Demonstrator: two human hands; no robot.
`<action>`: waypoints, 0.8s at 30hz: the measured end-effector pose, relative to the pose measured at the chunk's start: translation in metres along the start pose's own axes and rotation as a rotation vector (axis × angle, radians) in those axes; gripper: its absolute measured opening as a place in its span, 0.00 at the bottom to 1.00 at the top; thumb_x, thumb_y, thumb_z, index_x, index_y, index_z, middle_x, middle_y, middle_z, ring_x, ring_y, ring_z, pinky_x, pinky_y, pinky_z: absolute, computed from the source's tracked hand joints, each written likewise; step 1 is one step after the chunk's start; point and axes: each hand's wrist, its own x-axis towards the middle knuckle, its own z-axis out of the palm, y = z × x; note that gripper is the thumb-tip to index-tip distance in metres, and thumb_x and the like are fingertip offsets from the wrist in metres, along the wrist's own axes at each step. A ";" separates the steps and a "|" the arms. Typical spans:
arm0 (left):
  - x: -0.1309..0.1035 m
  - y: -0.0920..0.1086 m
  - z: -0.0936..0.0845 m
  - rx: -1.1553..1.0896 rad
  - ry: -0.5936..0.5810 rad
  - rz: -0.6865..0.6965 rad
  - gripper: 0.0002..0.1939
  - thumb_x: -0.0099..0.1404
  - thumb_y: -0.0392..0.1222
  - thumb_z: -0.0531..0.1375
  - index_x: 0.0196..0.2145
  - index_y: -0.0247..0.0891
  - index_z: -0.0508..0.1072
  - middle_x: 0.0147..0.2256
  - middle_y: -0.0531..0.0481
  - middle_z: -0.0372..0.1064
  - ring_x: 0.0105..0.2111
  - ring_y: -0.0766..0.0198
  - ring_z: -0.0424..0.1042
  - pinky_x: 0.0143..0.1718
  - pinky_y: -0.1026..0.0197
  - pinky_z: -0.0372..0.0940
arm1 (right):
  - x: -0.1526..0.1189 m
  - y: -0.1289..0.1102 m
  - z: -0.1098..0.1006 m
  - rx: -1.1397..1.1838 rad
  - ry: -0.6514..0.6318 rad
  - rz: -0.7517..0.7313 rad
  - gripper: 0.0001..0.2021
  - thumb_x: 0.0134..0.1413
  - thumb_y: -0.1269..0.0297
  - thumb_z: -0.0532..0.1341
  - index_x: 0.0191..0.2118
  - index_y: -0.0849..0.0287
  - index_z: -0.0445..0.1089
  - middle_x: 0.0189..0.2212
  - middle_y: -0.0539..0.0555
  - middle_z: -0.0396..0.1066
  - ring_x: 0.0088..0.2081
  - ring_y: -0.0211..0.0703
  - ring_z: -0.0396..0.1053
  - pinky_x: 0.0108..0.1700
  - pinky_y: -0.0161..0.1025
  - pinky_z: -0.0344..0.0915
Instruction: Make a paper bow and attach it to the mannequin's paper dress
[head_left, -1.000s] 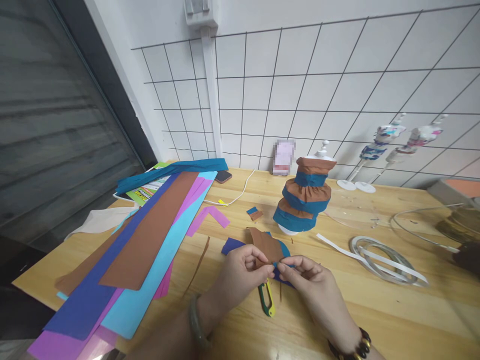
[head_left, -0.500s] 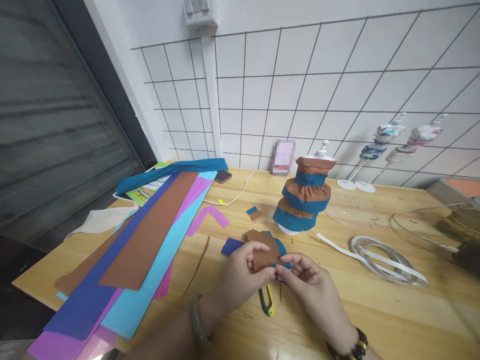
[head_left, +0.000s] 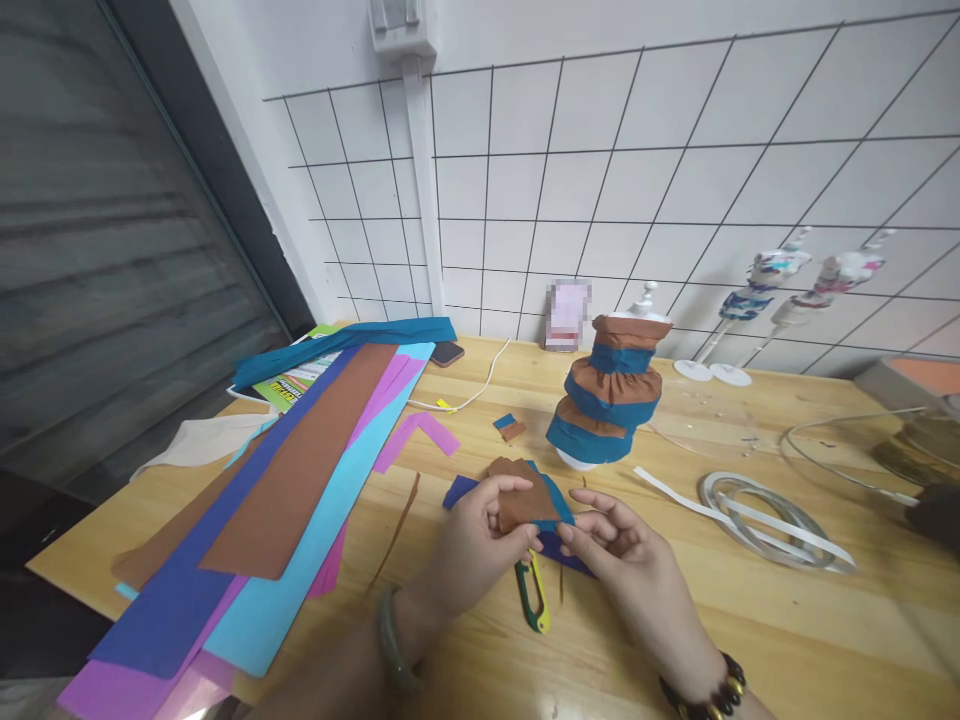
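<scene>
Brown-blue crinkled paper [head_left: 529,500], curved edge.

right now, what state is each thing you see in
Brown-and-teal piece: layered, in left hand, right hand at edge
Dress form: upright, wrapped in bands
Green-yellow tool: lying flat, upper end hidden
White strip: coiled, one end loose
Dark phone: lying flat
Small purple strip: bent

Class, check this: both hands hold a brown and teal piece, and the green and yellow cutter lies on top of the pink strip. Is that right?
Not quite. Both hands do hold the brown and teal piece, but the head view shows the cutter on the table.
</scene>
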 end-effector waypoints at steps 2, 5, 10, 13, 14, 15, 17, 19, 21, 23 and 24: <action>0.000 0.001 -0.001 0.001 0.004 0.005 0.20 0.52 0.32 0.60 0.44 0.34 0.64 0.24 0.53 0.68 0.25 0.66 0.71 0.26 0.64 0.66 | -0.001 0.000 -0.001 -0.001 -0.013 0.000 0.23 0.33 0.59 0.71 0.38 0.58 0.66 0.19 0.48 0.73 0.23 0.38 0.70 0.31 0.36 0.68; 0.000 0.002 -0.001 -0.002 0.000 0.015 0.20 0.52 0.32 0.60 0.44 0.34 0.64 0.24 0.53 0.68 0.24 0.66 0.71 0.27 0.64 0.66 | -0.002 -0.001 -0.001 -0.006 -0.023 0.011 0.22 0.35 0.60 0.70 0.40 0.58 0.65 0.20 0.48 0.74 0.25 0.38 0.71 0.34 0.37 0.69; -0.002 0.001 0.001 -0.013 -0.037 0.031 0.22 0.51 0.31 0.60 0.45 0.34 0.64 0.27 0.51 0.71 0.26 0.66 0.71 0.30 0.64 0.66 | -0.003 0.003 0.003 0.018 -0.089 -0.012 0.24 0.35 0.61 0.70 0.42 0.57 0.66 0.26 0.50 0.75 0.29 0.40 0.72 0.37 0.38 0.68; -0.003 -0.001 0.002 -0.011 -0.053 0.027 0.24 0.51 0.31 0.60 0.47 0.34 0.63 0.31 0.48 0.72 0.28 0.65 0.72 0.32 0.63 0.67 | -0.001 0.006 0.004 0.033 -0.088 -0.042 0.24 0.34 0.62 0.71 0.42 0.57 0.67 0.27 0.51 0.75 0.29 0.41 0.72 0.37 0.40 0.69; -0.003 -0.002 0.003 -0.027 -0.055 0.018 0.24 0.51 0.31 0.60 0.47 0.34 0.63 0.32 0.47 0.73 0.28 0.65 0.72 0.33 0.62 0.67 | -0.001 0.007 0.004 0.042 -0.079 -0.047 0.24 0.33 0.62 0.71 0.42 0.58 0.67 0.26 0.51 0.75 0.29 0.42 0.72 0.36 0.40 0.70; -0.002 -0.002 0.003 -0.047 -0.052 0.008 0.25 0.51 0.31 0.60 0.47 0.34 0.62 0.33 0.46 0.73 0.28 0.65 0.72 0.33 0.61 0.67 | 0.000 0.007 0.004 0.051 -0.068 -0.049 0.24 0.33 0.62 0.71 0.42 0.58 0.67 0.26 0.51 0.75 0.29 0.42 0.72 0.36 0.40 0.70; -0.002 -0.002 0.002 -0.080 -0.041 -0.010 0.26 0.50 0.31 0.61 0.48 0.33 0.61 0.33 0.45 0.73 0.28 0.65 0.72 0.33 0.61 0.67 | 0.001 0.007 0.003 0.066 -0.049 -0.048 0.24 0.33 0.63 0.71 0.41 0.58 0.67 0.28 0.51 0.76 0.30 0.42 0.73 0.36 0.39 0.70; -0.001 0.000 0.002 -0.090 -0.026 -0.019 0.26 0.50 0.32 0.62 0.48 0.32 0.61 0.31 0.46 0.73 0.27 0.64 0.72 0.31 0.61 0.67 | 0.002 0.008 0.002 0.072 -0.029 -0.049 0.23 0.33 0.64 0.71 0.41 0.58 0.67 0.29 0.52 0.76 0.31 0.41 0.73 0.36 0.38 0.70; 0.000 0.002 0.001 -0.081 -0.017 -0.021 0.27 0.49 0.33 0.62 0.48 0.32 0.61 0.28 0.48 0.72 0.26 0.64 0.72 0.28 0.63 0.66 | 0.003 0.009 0.001 0.074 -0.017 -0.054 0.23 0.34 0.64 0.71 0.41 0.58 0.67 0.30 0.53 0.77 0.32 0.41 0.74 0.37 0.37 0.70; 0.000 0.003 0.000 -0.073 -0.016 -0.024 0.27 0.49 0.33 0.62 0.47 0.33 0.61 0.26 0.51 0.71 0.25 0.65 0.71 0.27 0.64 0.65 | 0.003 0.010 0.000 0.074 -0.013 -0.061 0.23 0.36 0.65 0.71 0.42 0.58 0.67 0.31 0.52 0.77 0.32 0.40 0.74 0.37 0.36 0.70; 0.000 0.004 0.000 -0.071 -0.019 -0.028 0.26 0.49 0.33 0.62 0.47 0.33 0.62 0.25 0.52 0.70 0.25 0.65 0.71 0.27 0.64 0.65 | 0.003 0.010 -0.001 0.075 -0.013 -0.062 0.23 0.36 0.65 0.70 0.42 0.58 0.67 0.31 0.52 0.77 0.32 0.39 0.74 0.37 0.35 0.70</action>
